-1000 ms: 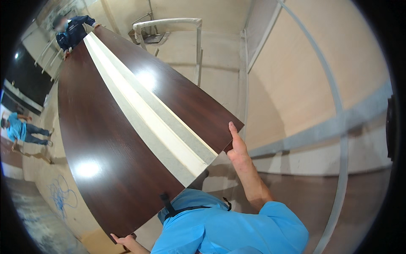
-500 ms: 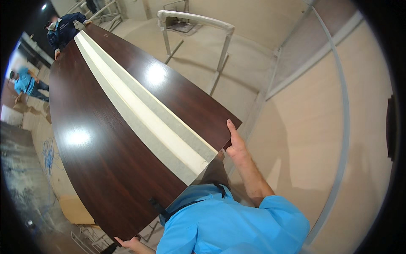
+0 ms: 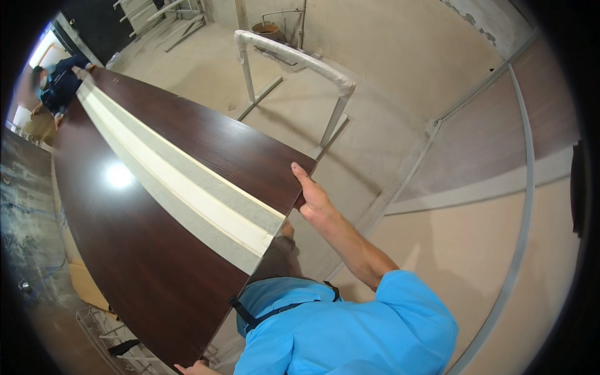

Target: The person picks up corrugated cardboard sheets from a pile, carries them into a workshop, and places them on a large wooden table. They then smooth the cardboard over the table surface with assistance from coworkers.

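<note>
A large, long dark brown wood-grain panel (image 3: 156, 250) stretches away from me toward the far left. A pale cream and grey strip (image 3: 181, 181) runs lengthwise along it. My right hand (image 3: 310, 195) grips the near right corner, thumb on top and fingers hidden beneath. At the near left corner, my left hand (image 3: 192, 367) holds the edge, only partly in view at the bottom. Another person (image 3: 57, 87) in dark clothes holds the panel's far end with both hands.
Beyond the panel's right side stands a metal frame (image 3: 297, 59) with a plastic-wrapped top bar. Large pale boards (image 3: 437, 262) with a grey metal strip (image 3: 528, 156) rise at my right. Metal racks (image 3: 103, 331) are at lower left, and a bucket (image 3: 267, 31) sits at the back wall.
The view has shifted, and the panel's near end now lies farther left, farther from the pale boards. A second person in light blue at far left is no longer visible. Both hands keep their hold.
</note>
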Demonstrator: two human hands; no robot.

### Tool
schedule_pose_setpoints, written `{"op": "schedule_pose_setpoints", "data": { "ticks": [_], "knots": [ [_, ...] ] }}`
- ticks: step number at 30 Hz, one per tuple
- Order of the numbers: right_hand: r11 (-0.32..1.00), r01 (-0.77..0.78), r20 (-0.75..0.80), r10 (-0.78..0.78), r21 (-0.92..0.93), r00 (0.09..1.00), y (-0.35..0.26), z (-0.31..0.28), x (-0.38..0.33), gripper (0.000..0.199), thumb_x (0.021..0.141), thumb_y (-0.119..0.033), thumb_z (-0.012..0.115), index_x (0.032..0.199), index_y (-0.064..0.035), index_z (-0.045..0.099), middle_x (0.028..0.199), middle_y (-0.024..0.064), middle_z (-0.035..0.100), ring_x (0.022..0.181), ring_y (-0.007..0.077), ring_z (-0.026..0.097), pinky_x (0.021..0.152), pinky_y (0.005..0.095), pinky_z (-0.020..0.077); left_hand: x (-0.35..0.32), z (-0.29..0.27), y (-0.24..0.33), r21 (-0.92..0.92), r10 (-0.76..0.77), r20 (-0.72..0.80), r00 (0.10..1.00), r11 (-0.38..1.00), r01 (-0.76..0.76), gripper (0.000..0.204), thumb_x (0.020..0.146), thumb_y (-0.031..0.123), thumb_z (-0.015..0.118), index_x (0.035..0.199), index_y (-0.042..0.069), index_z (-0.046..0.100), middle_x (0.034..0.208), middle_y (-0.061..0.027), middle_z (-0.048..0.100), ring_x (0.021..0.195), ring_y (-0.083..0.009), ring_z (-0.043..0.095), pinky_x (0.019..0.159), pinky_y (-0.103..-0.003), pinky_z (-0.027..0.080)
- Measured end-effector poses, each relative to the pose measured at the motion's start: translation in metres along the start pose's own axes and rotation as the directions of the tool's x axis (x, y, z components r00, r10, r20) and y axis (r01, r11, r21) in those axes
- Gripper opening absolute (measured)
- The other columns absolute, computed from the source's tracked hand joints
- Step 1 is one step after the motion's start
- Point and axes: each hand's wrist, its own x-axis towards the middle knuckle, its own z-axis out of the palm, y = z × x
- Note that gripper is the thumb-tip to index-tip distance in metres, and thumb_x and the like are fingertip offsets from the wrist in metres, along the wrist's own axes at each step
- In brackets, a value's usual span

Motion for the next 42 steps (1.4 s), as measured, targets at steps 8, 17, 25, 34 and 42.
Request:
{"op": "schedule_pose_setpoints", "data": {
  "ticks": [8,17,25,34,42],
  "knots": [
    [0.989,-0.11,0.086,0.119,-0.099,0.989,-0.124,-0.01,0.108,0.056,0.092,-0.033,0.074,0.13,0.0037,0.055,0.129,0.015,0.063,0.117,0.0265,0.062,0.101,0.0424,0.0511,-0.214,-0.052,-0.119,-0.097,0.021,-0.063,0.998,0.995,-0.027,0.048,0.074,0.041,0.077,0.109,0.008,0.072,0.113,-0.0077,0.069,0.106,-0.0266,0.059,0.089,-0.044,0.046],
    [0.917,-0.312,0.165,0.358,-0.25,0.919,-0.294,-0.111,0.247,0.054,0.093,-0.033,0.072,0.13,0.0022,0.054,0.127,0.0137,0.063,0.115,0.0259,0.062,0.1,0.0445,0.0515,-0.515,-0.155,-0.29,-0.334,-0.021,-0.292,0.956,0.939,-0.082,0.065,0.072,0.044,0.079,0.124,0.008,0.067,0.134,-0.0092,0.062,0.115,-0.0302,0.059,0.096,-0.043,0.046],
    [0.865,-0.348,0.165,0.426,-0.362,0.889,-0.383,-0.126,0.385,0.043,0.094,-0.03,0.071,0.128,-0.0065,0.059,0.123,0.0083,0.066,0.112,0.0248,0.064,0.097,0.0447,0.0545,-0.667,-0.133,-0.476,-0.456,-0.015,-0.222,0.975,0.885,-0.09,0.067,0.078,0.05,0.072,0.13,0.008,0.062,0.136,-0.0094,0.06,0.124,-0.0329,0.053,0.102,-0.048,0.043],
    [0.816,-0.347,0.25,0.495,-0.463,0.832,-0.424,-0.04,0.531,0.044,0.094,-0.033,0.071,0.126,-0.0059,0.059,0.126,0.0105,0.065,0.116,0.026,0.063,0.097,0.0443,0.0548,-0.765,0.007,-0.576,-0.49,0.015,-0.264,0.964,0.859,-0.147,0.074,0.085,0.058,0.064,0.142,0.012,0.052,0.148,-0.0087,0.049,0.133,-0.0337,0.046,0.108,-0.052,0.038],
    [0.702,-0.371,0.167,0.57,-0.608,0.804,-0.47,0.0,0.66,0.053,0.09,-0.041,0.074,0.127,-0.0055,0.061,0.124,0.009,0.066,0.112,0.024,0.063,0.094,0.0412,0.0548,-0.899,0.06,-0.692,-0.509,-0.028,-0.398,0.917,0.838,-0.196,0.078,0.086,0.059,0.062,0.145,0.011,0.049,0.15,-0.0096,0.046,0.133,-0.0343,0.045,0.108,-0.053,0.038]
  ]
}}
